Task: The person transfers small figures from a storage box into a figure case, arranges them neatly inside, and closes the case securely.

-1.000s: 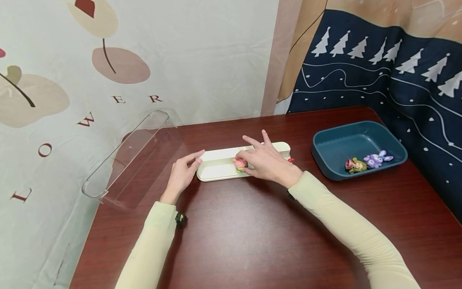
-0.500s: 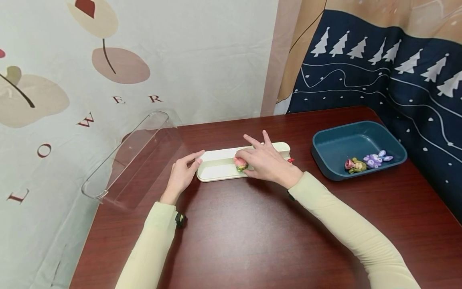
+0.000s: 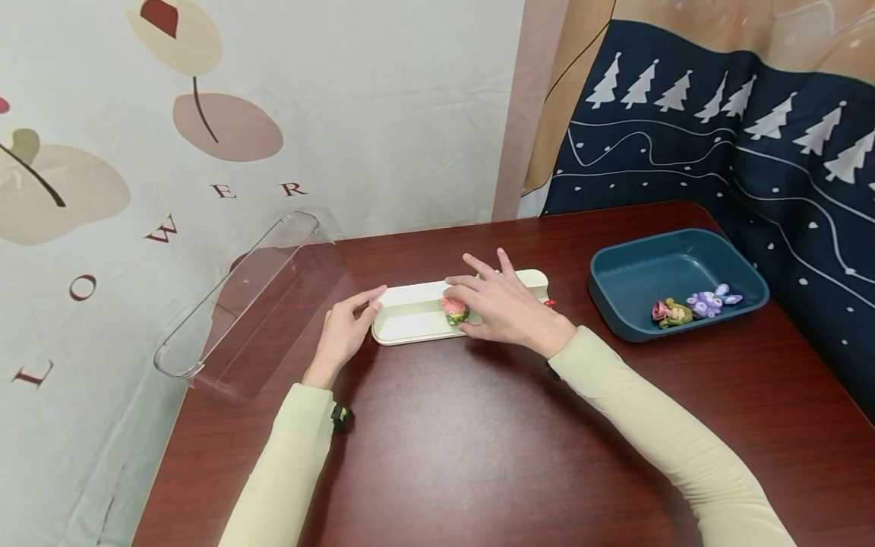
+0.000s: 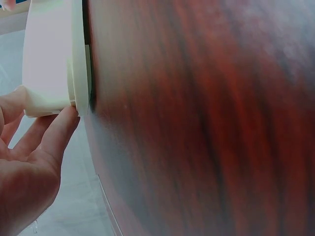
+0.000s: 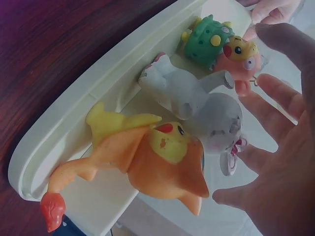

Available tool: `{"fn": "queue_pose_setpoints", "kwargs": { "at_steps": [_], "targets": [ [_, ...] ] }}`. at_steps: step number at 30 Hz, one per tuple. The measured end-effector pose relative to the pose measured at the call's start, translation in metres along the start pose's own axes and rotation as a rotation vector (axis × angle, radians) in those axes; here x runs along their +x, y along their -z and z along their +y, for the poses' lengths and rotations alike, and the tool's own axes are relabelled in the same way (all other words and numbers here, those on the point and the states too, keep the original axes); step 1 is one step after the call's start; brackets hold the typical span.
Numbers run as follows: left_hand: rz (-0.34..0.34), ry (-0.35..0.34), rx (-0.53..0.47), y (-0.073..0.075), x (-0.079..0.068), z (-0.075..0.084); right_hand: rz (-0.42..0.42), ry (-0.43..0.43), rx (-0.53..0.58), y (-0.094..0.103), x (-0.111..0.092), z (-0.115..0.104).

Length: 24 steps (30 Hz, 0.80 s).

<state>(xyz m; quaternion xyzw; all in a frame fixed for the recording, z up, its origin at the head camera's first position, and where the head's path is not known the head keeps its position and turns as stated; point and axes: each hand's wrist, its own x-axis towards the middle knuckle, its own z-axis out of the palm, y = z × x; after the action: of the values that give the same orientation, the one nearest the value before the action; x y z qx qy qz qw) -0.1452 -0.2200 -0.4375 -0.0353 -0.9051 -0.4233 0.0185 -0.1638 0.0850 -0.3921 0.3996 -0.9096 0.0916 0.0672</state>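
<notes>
A long cream tray (image 3: 410, 327) lies on the table. My left hand (image 3: 342, 334) pinches its left end, thumb (image 4: 61, 130) on one edge and a finger opposite. Over the tray, my right hand (image 3: 509, 308) is spread, with thumb and index finger to either side of a small pink-headed figurine with a green body (image 3: 454, 310). In the right wrist view a gap shows between the thumb and its yellow beak. Beside it in the tray are a worn whitish figurine with long ears (image 5: 192, 103) and an orange-hooded yellow figurine with a red-tipped tail (image 5: 152, 162), mostly hidden in the head view.
A deep blue tray (image 3: 629, 327) at the right holds a green-haired figurine with a rose (image 3: 672, 312) and a purple spotted one (image 3: 712, 301). At the left a clear plastic cover (image 3: 253, 304) leans near the curtain. Curtains hang behind the table.
My right index finger has straightened and lifted off the pink-headed figurine, which shows more fully and stays in the tray. The left hand keeps its place at the tray's end.
</notes>
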Motion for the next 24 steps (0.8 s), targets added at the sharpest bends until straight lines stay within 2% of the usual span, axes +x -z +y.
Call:
{"fn": "queue_pose_setpoints", "kwargs": {
  "at_steps": [3,10,18,24],
  "targets": [
    [-0.001,0.004,0.000,0.000,0.000,0.000,0.014,-0.008,0.027,0.006,-0.003,0.001],
    [-0.004,0.008,0.002,0.000,0.000,0.001,0.114,-0.073,0.170,0.028,-0.019,0.009],
    [-0.006,0.008,0.007,0.000,0.000,0.001,0.188,-0.185,0.234,0.058,-0.051,0.029],
    [-0.007,0.010,0.012,0.000,0.000,0.001,0.218,-0.303,0.249,0.074,-0.080,0.049]
  ]
}}
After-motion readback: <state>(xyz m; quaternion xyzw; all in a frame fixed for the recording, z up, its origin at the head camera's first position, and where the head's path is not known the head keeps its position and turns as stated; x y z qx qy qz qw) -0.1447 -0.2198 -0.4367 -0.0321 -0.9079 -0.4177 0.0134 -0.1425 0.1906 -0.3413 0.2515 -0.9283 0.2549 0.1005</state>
